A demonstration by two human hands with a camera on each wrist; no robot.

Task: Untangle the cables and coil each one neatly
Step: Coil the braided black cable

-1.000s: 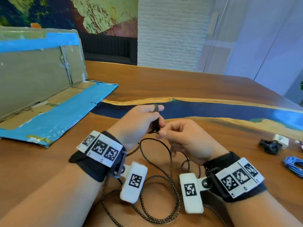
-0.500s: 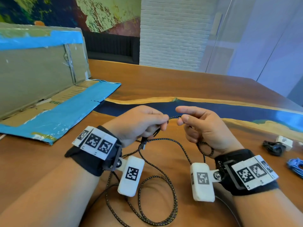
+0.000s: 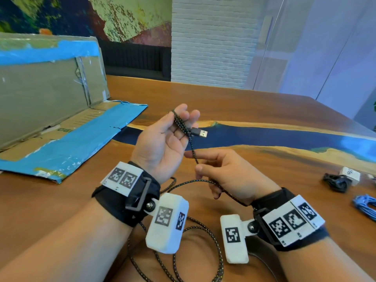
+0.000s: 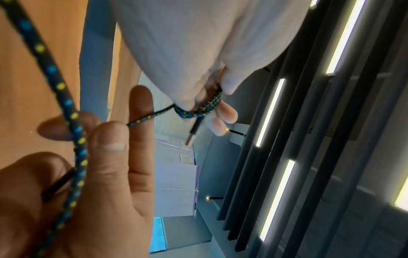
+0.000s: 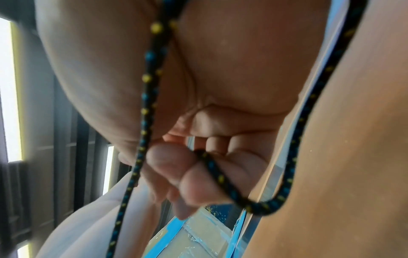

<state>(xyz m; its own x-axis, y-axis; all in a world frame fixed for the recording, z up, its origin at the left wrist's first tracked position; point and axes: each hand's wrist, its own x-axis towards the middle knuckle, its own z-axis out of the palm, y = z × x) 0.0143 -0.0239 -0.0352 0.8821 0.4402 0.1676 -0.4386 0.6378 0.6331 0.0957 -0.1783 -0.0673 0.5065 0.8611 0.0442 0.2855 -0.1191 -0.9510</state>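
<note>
A black braided cable (image 3: 195,154) with blue and yellow flecks is wound in a few turns round the fingers of my raised left hand (image 3: 180,124), palm turned towards me. Its USB plug (image 3: 200,133) sticks out to the right of those fingers. Just below, my right hand (image 3: 200,162) pinches the cable between thumb and forefinger. The left wrist view shows the turns (image 4: 202,108) and the plug (image 4: 191,137). The pinch shows close up in the right wrist view (image 5: 204,157). The remaining length lies in loose loops (image 3: 205,228) on the table beneath my wrists.
An opened cardboard box (image 3: 50,102) with blue tape lies at the left on the wooden table (image 3: 244,110). At the right edge sit a coiled black cable (image 3: 336,182), a small white block (image 3: 350,173) and a coiled blue cable (image 3: 366,204).
My left hand has risen and turned palm up, with the cable now wrapped round its fingers and the plug showing. My right hand has dropped lower along the cable.
</note>
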